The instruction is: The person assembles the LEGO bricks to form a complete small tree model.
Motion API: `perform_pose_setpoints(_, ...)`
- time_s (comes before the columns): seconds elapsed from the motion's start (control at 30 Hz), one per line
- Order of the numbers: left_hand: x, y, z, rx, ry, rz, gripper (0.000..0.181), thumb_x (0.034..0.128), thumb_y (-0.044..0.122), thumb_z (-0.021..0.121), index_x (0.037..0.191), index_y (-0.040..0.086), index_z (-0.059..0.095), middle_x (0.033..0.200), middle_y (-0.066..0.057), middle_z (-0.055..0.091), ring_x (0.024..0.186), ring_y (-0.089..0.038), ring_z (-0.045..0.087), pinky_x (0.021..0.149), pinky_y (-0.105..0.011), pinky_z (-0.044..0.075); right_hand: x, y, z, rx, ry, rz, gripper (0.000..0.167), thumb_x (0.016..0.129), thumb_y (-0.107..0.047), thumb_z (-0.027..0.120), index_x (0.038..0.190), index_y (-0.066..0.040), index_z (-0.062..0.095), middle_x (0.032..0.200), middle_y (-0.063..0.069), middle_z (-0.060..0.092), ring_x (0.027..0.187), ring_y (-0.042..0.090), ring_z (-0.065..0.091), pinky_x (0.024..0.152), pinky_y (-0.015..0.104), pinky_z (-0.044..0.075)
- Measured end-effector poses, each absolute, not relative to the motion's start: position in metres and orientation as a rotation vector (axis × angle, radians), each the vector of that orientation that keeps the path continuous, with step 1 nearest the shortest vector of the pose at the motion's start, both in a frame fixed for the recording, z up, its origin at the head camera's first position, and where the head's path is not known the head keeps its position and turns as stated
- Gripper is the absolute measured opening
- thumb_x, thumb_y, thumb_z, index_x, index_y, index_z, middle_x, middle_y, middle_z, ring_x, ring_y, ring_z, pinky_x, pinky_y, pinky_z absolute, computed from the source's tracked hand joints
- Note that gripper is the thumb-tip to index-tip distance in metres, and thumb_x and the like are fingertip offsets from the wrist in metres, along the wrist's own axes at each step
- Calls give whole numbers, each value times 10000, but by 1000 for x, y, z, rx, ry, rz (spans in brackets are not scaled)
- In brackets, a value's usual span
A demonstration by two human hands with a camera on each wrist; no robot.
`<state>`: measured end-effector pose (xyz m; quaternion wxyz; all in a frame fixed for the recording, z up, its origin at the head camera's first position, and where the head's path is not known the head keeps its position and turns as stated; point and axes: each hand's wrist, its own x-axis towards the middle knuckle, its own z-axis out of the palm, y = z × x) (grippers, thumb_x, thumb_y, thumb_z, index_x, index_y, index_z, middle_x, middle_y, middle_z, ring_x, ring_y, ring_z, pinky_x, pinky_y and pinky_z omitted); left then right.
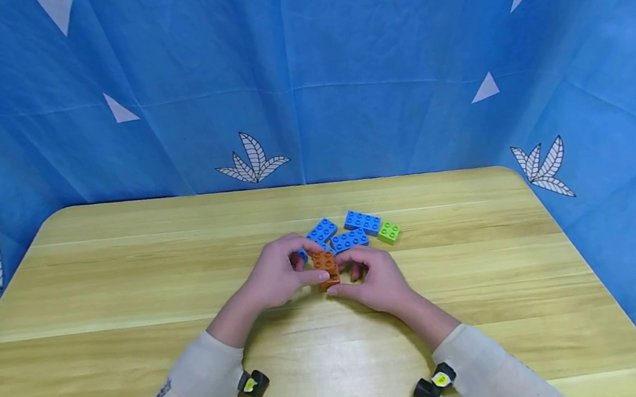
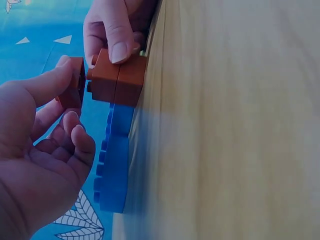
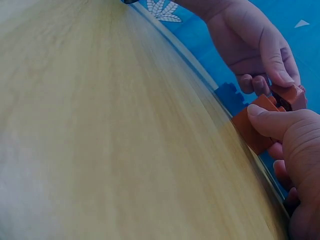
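Between its thumb and fingers, my left hand [image 1: 277, 276] pinches an orange-brown toy building brick [image 1: 323, 260], studs up. Just below it, my right hand [image 1: 377, 280] grips two more orange-brown bricks [image 2: 119, 79] joined one on the other, thumb on the near side. A narrow gap shows in the left wrist view between the upper brick and the studs of the joined pair. The right wrist view shows the tilted upper brick [image 3: 290, 96] close to the pair [image 3: 255, 125], partly covered by the right thumb.
Several blue bricks [image 1: 350, 240] lie just beyond the hands, some partly hidden by the left hand. A small green brick [image 1: 388, 232] sits at their right end. The wooden table [image 1: 121, 273] ends at a blue patterned curtain [image 1: 361, 70].
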<state>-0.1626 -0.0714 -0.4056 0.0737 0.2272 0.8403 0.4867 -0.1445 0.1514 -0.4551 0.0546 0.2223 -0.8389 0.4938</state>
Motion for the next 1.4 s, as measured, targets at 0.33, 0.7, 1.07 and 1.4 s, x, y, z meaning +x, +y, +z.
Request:
perform_pose_setpoints(0.33, -159, -67, -409, 682, 2509, 1436, 298, 824, 142, 845, 1092, 111, 719, 876, -116, 593, 642, -195, 497, 574, -298, 413, -144, 150, -454, 669, -2567, 1492, 334, 727, -227, 925, 997, -165, 738, 832, 14, 643, 688, 168, 521, 600, 301, 431)
perform_pose_setpoints(0.7, -158, -65, -412, 747, 2553, 1444, 263, 800, 143, 865, 1029, 116, 737, 865, -93, 611, 642, -185, 513, 581, -309, 444, -145, 150, -455, 683, -2561, 1477, 326, 725, -239, 925, 984, -180, 735, 769, 7, 611, 677, 151, 518, 596, 301, 435)
perform_pose_setpoints(1.07, -156, -59, -413, 797, 2644, 1386, 273, 759, 145, 894, 994, 119, 756, 857, 61, 589, 656, -162, 505, 588, -311, 443, -144, 151, -457, 662, -2577, 1471, 329, 721, -211, 920, 989, -172, 734, 773, -1, 611, 680, 149, 524, 602, 297, 446)
perform_pose_setpoints(1.4, -156, -58, -416, 792, 2652, 1426, 260, 752, 150, 900, 972, 123, 765, 848, 52, 595, 671, -184, 504, 600, -316, 439, -144, 151, -456, 666, -2563, 1471, 308, 725, -198, 917, 972, -168, 736, 773, -5, 613, 682, 151, 527, 601, 300, 452)
